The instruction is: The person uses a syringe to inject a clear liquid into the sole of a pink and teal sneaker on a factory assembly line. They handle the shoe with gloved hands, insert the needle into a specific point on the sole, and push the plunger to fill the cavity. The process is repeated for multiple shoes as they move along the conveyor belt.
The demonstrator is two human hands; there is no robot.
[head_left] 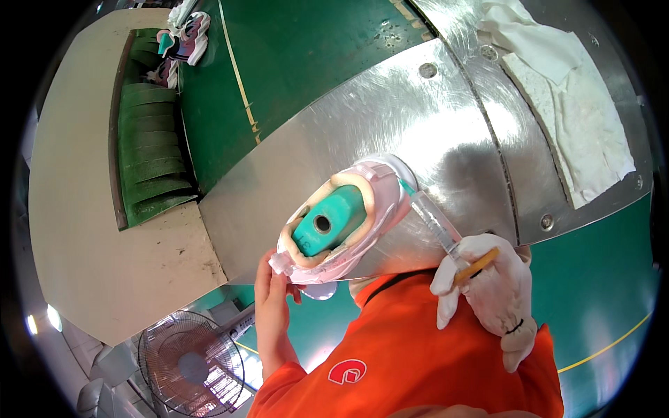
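Observation:
A pink sneaker (pixel 382 209) with a white sole and cream padded collar sits at the near edge of a metal table, toe toward the far right. Inside it is a green shoe last (pixel 333 221) with a round hole. My bare left hand (pixel 274 289) grips the shoe's heel end at the pull tab, fingers partly hidden beneath. My right hand (pixel 491 282), in a white glove, is closed round a clear tube-like tool (pixel 435 220), whose teal tip is at the shoe's side near the toe. An orange-yellow stick-like piece (pixel 477 265) also shows at its fingers.
The metal table (pixel 313 153) borders a green belt (pixel 279 49). White cloth (pixel 578 118) lies on a pale slab at the right. Other sneakers (pixel 188 38) rest at the far left beside a green strip curtain (pixel 150 132). Below the beige panel (pixel 77 181) stands a fan (pixel 191 366).

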